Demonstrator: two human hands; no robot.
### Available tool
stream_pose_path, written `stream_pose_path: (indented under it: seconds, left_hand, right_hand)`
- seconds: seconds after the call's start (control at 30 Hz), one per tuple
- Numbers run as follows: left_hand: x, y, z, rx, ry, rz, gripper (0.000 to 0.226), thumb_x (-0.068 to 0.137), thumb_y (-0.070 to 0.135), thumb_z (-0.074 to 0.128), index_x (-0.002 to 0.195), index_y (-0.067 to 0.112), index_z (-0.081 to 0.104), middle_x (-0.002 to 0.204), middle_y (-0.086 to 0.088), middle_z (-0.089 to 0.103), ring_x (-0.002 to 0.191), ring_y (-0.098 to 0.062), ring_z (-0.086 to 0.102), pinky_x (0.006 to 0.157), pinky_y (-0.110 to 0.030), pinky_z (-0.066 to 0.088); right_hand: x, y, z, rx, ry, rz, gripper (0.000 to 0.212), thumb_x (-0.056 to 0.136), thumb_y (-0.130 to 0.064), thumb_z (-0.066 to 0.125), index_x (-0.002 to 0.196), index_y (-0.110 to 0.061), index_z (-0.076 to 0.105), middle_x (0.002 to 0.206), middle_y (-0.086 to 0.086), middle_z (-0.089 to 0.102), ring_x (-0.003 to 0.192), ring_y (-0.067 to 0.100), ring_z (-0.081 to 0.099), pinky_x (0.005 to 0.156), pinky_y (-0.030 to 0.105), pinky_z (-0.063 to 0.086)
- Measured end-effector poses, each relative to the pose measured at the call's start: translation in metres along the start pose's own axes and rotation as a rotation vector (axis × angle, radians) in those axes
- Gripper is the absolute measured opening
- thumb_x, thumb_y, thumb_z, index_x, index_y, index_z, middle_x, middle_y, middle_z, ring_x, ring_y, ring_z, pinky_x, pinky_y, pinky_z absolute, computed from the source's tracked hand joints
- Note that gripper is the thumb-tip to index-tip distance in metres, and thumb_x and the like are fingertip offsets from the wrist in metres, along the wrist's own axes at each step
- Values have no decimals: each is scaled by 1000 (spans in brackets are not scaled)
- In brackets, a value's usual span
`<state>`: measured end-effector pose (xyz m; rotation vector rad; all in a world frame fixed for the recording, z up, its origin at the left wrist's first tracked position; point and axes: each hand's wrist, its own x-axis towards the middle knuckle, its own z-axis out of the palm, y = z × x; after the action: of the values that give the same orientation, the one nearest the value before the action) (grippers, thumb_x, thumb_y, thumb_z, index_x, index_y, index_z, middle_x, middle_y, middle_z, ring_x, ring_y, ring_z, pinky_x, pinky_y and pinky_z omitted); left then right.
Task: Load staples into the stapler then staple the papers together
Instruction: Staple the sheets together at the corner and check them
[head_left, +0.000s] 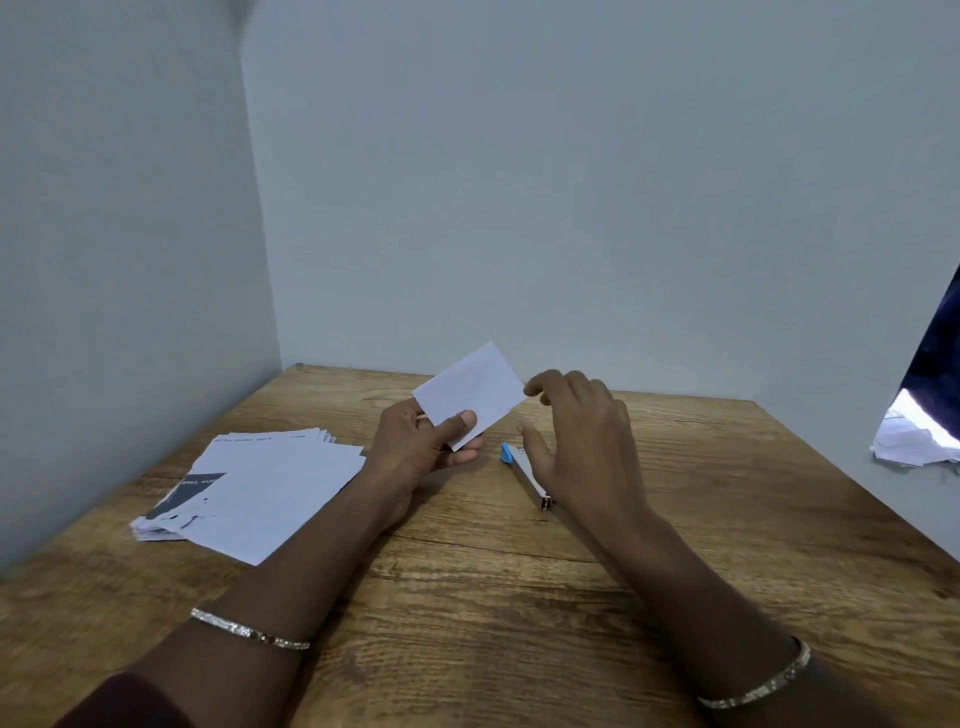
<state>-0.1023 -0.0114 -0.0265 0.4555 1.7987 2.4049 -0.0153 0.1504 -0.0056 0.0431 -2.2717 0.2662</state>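
Observation:
My left hand (426, 441) holds a small stack of white paper slips (475, 395) lifted above the wooden table, thumb pressed on the front. My right hand (576, 431) hovers just right of the slips with fingers spread, holding nothing. Under that hand lies the stapler (524, 470), silver with a blue end, flat on the table and partly hidden by my palm. I cannot see any staples.
A fanned pile of white printed sheets (260, 488) lies on the table's left side. Grey walls close in the table (493, 597) at the back and left. Crumpled white paper (909, 436) sits beyond the right edge.

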Motion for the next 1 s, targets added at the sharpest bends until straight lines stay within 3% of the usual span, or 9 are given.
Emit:
stream_pose_path:
  seconds: [0.17,0.3,0.4,0.5,0.57,0.63,0.73,0.87,1.0]
  left_hand:
    - [-3,3,3,-28,-71,-60,45,86,7,76,127,6,59,91,-13,79,79,-29,77,65,-29,62]
    - [-5,6,4,-86,-123,-127,53,85,6,76,131,11,50,82,-19,77,67,-24,73,60,-28,59]
    - [-6,7,6,-64,-119,-138,54,87,17,75,132,18,45,67,-12,72,51,-19,65,48,-25,53]
    - [-6,8,6,96,-54,-43,44,90,40,69,127,24,52,60,-3,61,43,-15,52,41,-23,45]
    - [-6,11,6,218,27,51,31,93,51,60,115,30,61,71,0,53,49,-10,47,46,-24,42]
    - [-8,17,6,303,51,127,34,93,58,52,107,31,68,89,3,55,65,-10,50,58,-28,45]
    - [-14,21,9,325,-23,203,34,84,50,59,98,23,75,108,5,64,88,-12,56,70,-27,42]
    - [-16,15,10,447,-107,240,12,86,28,75,95,21,76,105,-2,70,82,-2,61,63,-11,46]
    - [-15,14,8,409,-142,224,12,89,29,73,91,18,77,94,-8,74,85,-16,70,65,-21,54]
  right_hand:
    - [0,-1,2,20,-50,-69,41,73,-5,81,108,-23,71,119,2,63,105,24,57,84,40,45]
    - [1,2,3,98,11,-80,14,83,-11,76,92,-22,76,101,-4,72,103,24,60,85,39,43]
    - [2,3,3,186,36,-24,10,87,-11,74,88,-20,75,88,-8,74,94,20,62,85,40,44]
    - [3,4,2,223,39,16,13,89,-9,70,85,-21,73,83,-10,72,88,17,59,84,39,43]
    - [5,5,1,261,53,29,17,88,-7,68,84,-22,74,80,-11,72,85,16,55,81,38,42]
    - [6,6,-1,305,62,47,18,88,-6,67,85,-22,75,79,-11,72,85,15,53,78,37,40]
    - [7,6,-2,361,25,100,17,90,-9,66,91,-23,76,87,-10,73,93,15,53,79,35,41]
    - [8,7,-4,454,-52,171,21,94,-10,64,101,-23,78,98,-8,74,102,13,55,79,22,41]
    - [7,4,-5,515,-108,190,24,96,-11,61,106,-25,78,105,-8,73,107,11,57,82,22,43]
